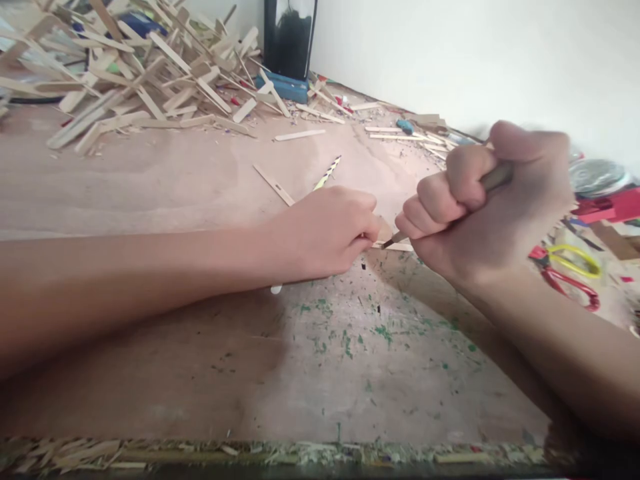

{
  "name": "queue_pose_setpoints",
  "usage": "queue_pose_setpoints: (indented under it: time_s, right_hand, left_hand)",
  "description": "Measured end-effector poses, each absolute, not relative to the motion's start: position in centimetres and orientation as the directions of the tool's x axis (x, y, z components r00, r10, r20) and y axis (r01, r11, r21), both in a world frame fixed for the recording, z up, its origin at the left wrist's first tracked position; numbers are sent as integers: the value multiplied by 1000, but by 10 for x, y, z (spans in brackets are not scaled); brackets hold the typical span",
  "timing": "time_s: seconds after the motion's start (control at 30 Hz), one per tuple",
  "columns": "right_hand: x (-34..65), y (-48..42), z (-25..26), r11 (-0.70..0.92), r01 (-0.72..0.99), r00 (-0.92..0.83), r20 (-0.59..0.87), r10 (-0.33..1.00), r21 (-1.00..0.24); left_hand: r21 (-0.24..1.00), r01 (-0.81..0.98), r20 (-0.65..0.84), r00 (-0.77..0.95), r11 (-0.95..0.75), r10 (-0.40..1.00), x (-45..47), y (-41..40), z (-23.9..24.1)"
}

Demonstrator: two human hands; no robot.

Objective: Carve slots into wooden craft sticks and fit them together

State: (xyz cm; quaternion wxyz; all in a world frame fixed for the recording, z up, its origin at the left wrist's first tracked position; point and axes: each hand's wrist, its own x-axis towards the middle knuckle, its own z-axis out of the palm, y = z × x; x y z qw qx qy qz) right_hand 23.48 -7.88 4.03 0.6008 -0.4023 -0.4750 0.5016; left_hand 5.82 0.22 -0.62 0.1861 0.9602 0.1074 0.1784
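My left hand [327, 230] rests on the wooden board [200, 347], fingers pinched down on a thin wooden stick [400, 247] that lies flat between both hands. My right hand [493, 200] is a closed fist wrapped round a craft knife [495, 177]; its tip [387, 244] touches the stick just beside my left fingertips. Most of the stick is hidden under my left hand.
A large heap of wooden sticks [140, 73] covers the back left. Loose sticks [273, 184] and a yellow-black striped strip [327, 173] lie behind my left hand. Red-and-yellow scissors [570, 273] lie at the right. A black container [290, 40] stands at the back by the wall.
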Motion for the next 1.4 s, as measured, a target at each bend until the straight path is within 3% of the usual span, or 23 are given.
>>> queue_pose_setpoints:
  time_s: [0.3,0.53,0.93,1.2,1.4]
  right_hand:
    - [239,-76,44,179,-183,-27,187,982,-967]
    - [254,-75,48,53,-192,-186,89,979,-980]
    - [249,-86,36,69,-381,-34,88,996,-922]
    - [239,-96,28,86,-429,67,64,996,-899]
    - [239,-93,19,67,-499,32,58,998,-864]
  left_hand:
    - [430,146,278,917,-891,285,58,1,-6]
    - [426,98,319,914,-899,251,54,1,-7]
    - [387,115,295,924,-915,241,52,-6,-10]
    - [431,89,319,916,-898,243,51,-8,-21]
    - [376,97,388,887,-921,252,60,-15,-13]
